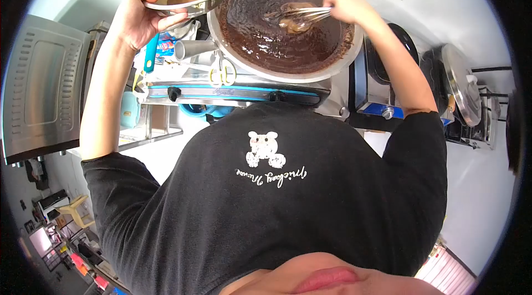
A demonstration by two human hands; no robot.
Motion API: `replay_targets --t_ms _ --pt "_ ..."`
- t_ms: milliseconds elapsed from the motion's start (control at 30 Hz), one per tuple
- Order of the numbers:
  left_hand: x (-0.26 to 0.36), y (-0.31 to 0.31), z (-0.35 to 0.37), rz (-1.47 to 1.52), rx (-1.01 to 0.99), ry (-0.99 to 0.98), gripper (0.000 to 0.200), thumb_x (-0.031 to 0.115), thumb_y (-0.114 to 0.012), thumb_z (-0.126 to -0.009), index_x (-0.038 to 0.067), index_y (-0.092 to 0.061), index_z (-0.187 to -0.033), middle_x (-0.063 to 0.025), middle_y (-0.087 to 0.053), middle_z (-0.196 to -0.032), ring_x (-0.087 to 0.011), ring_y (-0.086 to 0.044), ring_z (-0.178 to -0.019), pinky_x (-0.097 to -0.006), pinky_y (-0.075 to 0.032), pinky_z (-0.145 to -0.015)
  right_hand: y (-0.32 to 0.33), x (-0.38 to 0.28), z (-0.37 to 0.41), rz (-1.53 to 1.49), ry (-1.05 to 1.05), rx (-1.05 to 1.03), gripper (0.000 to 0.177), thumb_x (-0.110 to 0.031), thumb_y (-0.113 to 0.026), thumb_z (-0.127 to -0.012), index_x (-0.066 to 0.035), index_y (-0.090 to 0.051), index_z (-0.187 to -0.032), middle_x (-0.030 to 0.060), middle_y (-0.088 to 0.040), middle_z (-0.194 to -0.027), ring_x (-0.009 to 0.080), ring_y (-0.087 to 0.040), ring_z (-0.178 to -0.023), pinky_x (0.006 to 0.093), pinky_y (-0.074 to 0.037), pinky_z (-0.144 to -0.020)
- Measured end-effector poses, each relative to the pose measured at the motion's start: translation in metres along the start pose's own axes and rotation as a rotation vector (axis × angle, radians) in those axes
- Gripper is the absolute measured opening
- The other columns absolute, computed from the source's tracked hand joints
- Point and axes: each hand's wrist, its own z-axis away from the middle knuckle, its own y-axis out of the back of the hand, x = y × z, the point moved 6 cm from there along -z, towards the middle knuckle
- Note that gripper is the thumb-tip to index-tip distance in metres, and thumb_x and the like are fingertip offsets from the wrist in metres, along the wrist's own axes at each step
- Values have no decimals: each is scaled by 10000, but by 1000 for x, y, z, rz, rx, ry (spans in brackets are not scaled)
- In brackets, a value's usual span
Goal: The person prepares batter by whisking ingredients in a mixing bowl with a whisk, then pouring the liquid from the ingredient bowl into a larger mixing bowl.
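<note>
Left hand [139, 22] pinches metal bowl [194, 6] by its rim, thumb above, fingers below; bowl tilted beside wide pan [302, 78]; right hand [349, 8] closed round whisk [311, 13], wires in pan's dark brown mixture [266, 45]; scissors [223, 70] near pan.

Left hand [141, 21]: raised out front, palm partly on show, thumb bent over from above, fingers reaching inward below it in a firm pinch.
Left wrist [127, 44]: bare, leading into the turned palm.
Left forearm [103, 95]: bare, running forward and slightly inward.
Right hand [348, 8]: closed, fingers curled in a grip, knuckles toward the middle.
Right forearm [396, 51]: bare, slanting forward and inward from a bent elbow.
Black sleeves: left [119, 184] and right [418, 145] both end near the elbow.
Torso [271, 206]: in a black T-shirt, between the arms.
Spacing: hands well apart, both forward of the chest.
</note>
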Motion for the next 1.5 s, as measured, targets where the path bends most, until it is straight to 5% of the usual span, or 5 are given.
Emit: replay_targets --t_ms 167,1033,1167,1367,1500 --pt "-3 -1 9 36 -6 20 146 79 -350 -740 -51 -388 -795 -371 -453 -1023 -502 -549 -821 -453 -561 -698 6 -29 4 34 -43 271 202 -131 -492 -724 -103 -599 -893 135 -628 -842 292 -597 -817 390 -458 -698" --pt "-12 10 28 116 -51 12 374 68 -365 -713 -147 -356 -1019 -326 -463 -1039 -438 -571 -836 -467 -559 -702 2 16 -11 10 -33 -65 169 -82 -507 -684 -82 -600 -825 152 -613 -779 277 -597 -761 383 -448 -667" --pt "-11 10 39 118 -47 -17 351 68 -366 -715 -140 -359 -998 -324 -464 -1045 -443 -571 -845 -455 -563 -695 1 -8 -10 9 -13 209 181 -114 -492 -704 -86 -605 -843 158 -616 -816 301 -596 -791 398 -456 -708" --pt "-14 21 41 144 -37 -4 333 68 -360 -715 -141 -375 -974 -317 -478 -1031 -443 -576 -834 -447 -565 -693 2 22 -8 7 -99 -104 172 -130 -499 -722 -98 -600 -858 119 -624 -823 280 -597 -827 388 -446 -716" --pt "-15 20 49 147 -6 -12 307 69 -360 -715 -131 -383 -946 -322 -478 -1026 -443 -579 -826 -445 -566 -687 1 -7 -10 56 -45 183 217 -137 -492 -730 -113 -613 -908 136 -622 -878 270 -592 -877 390 -452 -746"
